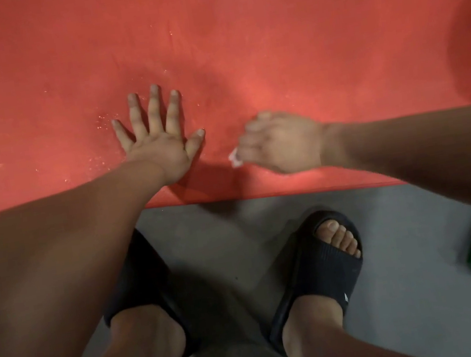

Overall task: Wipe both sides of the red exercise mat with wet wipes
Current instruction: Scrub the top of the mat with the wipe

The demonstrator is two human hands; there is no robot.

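Left hand (pixel 159 147) flat on red mat (pixel 268 36); right hand (pixel 281 144) clutches wipe (pixel 236 158).

Open mat beyond the hands
The red mat (pixel 268 36) lies open toward its far edge. Near its near edge the left hand (pixel 159 147), pressed flat, stands just left of the right hand (pixel 281 144) gripping its wet wipe (pixel 236 159).

red mat (pixel 238 40) flat w/ crumpled white wipe (pixel 236 159) nr front edge

Blurred right hand (pixel 281 144), wet wipe (pixel 235 158) mostly beneath
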